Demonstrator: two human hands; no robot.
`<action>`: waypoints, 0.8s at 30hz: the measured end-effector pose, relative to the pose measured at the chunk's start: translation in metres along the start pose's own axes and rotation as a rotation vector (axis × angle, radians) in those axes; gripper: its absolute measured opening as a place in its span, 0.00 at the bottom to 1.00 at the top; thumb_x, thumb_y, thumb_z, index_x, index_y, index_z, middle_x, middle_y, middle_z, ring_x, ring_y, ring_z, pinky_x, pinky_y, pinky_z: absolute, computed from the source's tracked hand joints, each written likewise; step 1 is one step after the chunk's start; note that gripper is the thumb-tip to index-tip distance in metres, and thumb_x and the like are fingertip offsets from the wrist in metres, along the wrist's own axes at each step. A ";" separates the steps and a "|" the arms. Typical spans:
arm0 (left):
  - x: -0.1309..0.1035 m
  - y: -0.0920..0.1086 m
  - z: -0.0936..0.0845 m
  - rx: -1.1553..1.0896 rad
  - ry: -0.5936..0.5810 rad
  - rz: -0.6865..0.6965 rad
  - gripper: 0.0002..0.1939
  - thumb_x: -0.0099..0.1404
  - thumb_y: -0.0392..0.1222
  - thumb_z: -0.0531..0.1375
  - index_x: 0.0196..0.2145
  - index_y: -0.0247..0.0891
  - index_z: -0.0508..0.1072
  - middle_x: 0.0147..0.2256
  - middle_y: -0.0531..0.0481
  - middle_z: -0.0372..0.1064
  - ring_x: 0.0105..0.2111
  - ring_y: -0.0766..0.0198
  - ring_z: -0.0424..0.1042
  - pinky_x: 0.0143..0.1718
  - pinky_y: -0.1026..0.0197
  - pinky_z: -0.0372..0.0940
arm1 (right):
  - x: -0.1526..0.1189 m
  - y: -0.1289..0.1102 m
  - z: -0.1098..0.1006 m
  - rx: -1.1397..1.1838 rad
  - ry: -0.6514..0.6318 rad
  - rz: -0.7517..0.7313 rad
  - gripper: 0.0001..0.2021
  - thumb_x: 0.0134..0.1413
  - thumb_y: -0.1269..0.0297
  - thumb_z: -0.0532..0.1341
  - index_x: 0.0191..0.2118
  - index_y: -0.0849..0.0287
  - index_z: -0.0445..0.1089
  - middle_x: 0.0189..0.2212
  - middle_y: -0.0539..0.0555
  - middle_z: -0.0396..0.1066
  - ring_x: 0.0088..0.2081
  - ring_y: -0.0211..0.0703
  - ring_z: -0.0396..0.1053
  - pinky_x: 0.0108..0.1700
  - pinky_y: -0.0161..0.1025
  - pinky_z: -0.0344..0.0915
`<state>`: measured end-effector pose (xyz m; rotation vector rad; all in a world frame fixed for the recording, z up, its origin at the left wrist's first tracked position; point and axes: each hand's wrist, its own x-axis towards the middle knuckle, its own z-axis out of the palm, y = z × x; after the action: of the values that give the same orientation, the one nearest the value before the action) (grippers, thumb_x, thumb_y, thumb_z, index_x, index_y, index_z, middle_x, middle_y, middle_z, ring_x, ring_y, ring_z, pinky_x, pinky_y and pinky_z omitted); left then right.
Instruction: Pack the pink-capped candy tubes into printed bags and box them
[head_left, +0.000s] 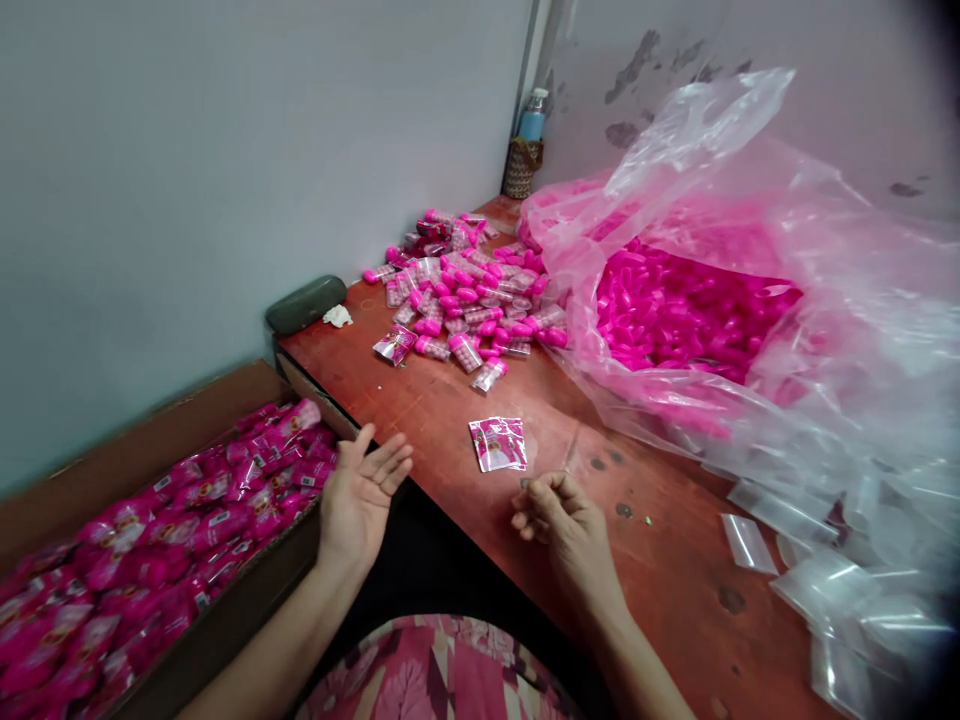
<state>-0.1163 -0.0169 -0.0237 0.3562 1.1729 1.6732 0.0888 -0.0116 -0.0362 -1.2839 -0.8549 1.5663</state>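
My left hand (364, 495) is open, palm up and fingers stretched, between the carton's edge and the table's edge; it holds nothing. Over the table, my right hand (562, 515) has its fingers curled together in a pinch; a tiny greyish bit shows at the fingertips, too small to name. Just beyond that hand lie printed pink sachets (496, 444), overlapping on the table. Farther back is a heap of clear tubes with pink caps (465, 290), filled with small pale balls. One more pink sachet (395, 344) lies at the heap's near left edge.
At left stands a cardboard carton (142, 410) of pink wrapped packs (217, 525). A large plastic bag (675, 400) of bright pink plastic pieces (675, 310) sits at right, with clear sleeves (750, 545) nearby. A dark case (306, 304) and a bottle (533, 118) stand near the wall.
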 end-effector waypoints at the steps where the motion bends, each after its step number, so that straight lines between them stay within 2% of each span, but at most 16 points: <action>1: 0.002 -0.005 0.003 0.131 -0.052 0.029 0.24 0.55 0.53 0.58 0.46 0.38 0.68 0.39 0.42 0.72 0.40 0.57 0.71 0.44 0.54 0.64 | 0.001 0.000 -0.003 -0.022 0.007 0.002 0.13 0.47 0.55 0.61 0.27 0.59 0.61 0.21 0.49 0.68 0.19 0.34 0.65 0.20 0.29 0.60; 3: 0.006 -0.020 0.016 0.477 -0.229 0.182 0.21 0.53 0.47 0.61 0.45 0.40 0.70 0.45 0.43 0.69 0.46 0.54 0.67 0.50 0.53 0.58 | 0.001 0.000 -0.006 -0.044 0.002 0.001 0.13 0.48 0.54 0.60 0.27 0.59 0.61 0.22 0.50 0.68 0.19 0.34 0.65 0.20 0.30 0.60; 6: 0.016 -0.046 0.037 0.990 -0.481 0.529 0.18 0.54 0.42 0.61 0.45 0.43 0.71 0.52 0.46 0.62 0.56 0.52 0.54 0.57 0.48 0.45 | 0.001 0.001 -0.007 -0.077 -0.026 -0.007 0.12 0.49 0.55 0.59 0.28 0.59 0.62 0.23 0.50 0.68 0.20 0.33 0.65 0.21 0.30 0.60; 8: 0.022 -0.060 0.045 1.219 -0.548 0.676 0.17 0.57 0.41 0.58 0.46 0.43 0.69 0.53 0.46 0.60 0.57 0.50 0.50 0.57 0.44 0.41 | 0.002 0.001 -0.008 -0.117 -0.038 -0.011 0.12 0.49 0.55 0.59 0.28 0.59 0.63 0.22 0.50 0.68 0.20 0.33 0.64 0.22 0.29 0.59; 10: 0.027 -0.068 0.047 1.352 -0.563 0.748 0.16 0.59 0.41 0.56 0.46 0.42 0.69 0.53 0.45 0.60 0.57 0.50 0.49 0.56 0.42 0.41 | 0.003 0.000 -0.010 -0.154 -0.043 -0.009 0.12 0.49 0.56 0.59 0.27 0.60 0.63 0.22 0.50 0.68 0.20 0.33 0.64 0.21 0.29 0.58; 13: 0.029 -0.072 0.044 1.408 -0.565 0.790 0.14 0.61 0.41 0.54 0.45 0.43 0.70 0.52 0.46 0.63 0.56 0.51 0.52 0.56 0.42 0.42 | 0.008 -0.002 -0.012 -0.192 -0.040 -0.005 0.12 0.49 0.55 0.59 0.27 0.59 0.63 0.20 0.48 0.67 0.18 0.32 0.61 0.19 0.28 0.55; 15: 0.029 -0.071 0.043 1.400 -0.583 0.789 0.13 0.61 0.39 0.53 0.44 0.45 0.70 0.50 0.48 0.64 0.56 0.53 0.53 0.56 0.42 0.42 | 0.015 -0.004 -0.012 -0.236 -0.019 -0.056 0.11 0.49 0.55 0.59 0.28 0.59 0.63 0.20 0.48 0.66 0.19 0.32 0.61 0.20 0.29 0.56; 18: 0.026 -0.069 0.042 1.360 -0.590 0.792 0.14 0.62 0.37 0.53 0.44 0.46 0.70 0.50 0.49 0.64 0.56 0.53 0.53 0.56 0.42 0.42 | 0.028 -0.006 -0.006 -0.318 0.042 -0.213 0.10 0.48 0.57 0.60 0.33 0.58 0.65 0.29 0.50 0.68 0.28 0.37 0.66 0.29 0.33 0.62; 20: 0.024 -0.067 0.042 1.316 -0.571 0.811 0.14 0.62 0.37 0.53 0.44 0.46 0.70 0.51 0.49 0.64 0.56 0.53 0.53 0.56 0.43 0.42 | 0.037 -0.007 0.000 -0.327 0.064 -0.283 0.13 0.47 0.59 0.62 0.38 0.57 0.65 0.33 0.51 0.68 0.33 0.39 0.67 0.33 0.35 0.63; 24: 0.018 -0.059 0.044 1.148 -0.550 0.778 0.16 0.60 0.40 0.55 0.47 0.45 0.68 0.51 0.48 0.63 0.56 0.53 0.53 0.57 0.44 0.45 | 0.052 -0.011 0.011 -0.177 -0.003 -0.228 0.16 0.44 0.59 0.63 0.40 0.57 0.62 0.27 0.48 0.68 0.27 0.38 0.67 0.29 0.34 0.63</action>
<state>-0.0604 0.0217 -0.0561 2.0442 1.5338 1.1313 0.0784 0.0410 -0.0412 -1.2585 -1.1212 1.3363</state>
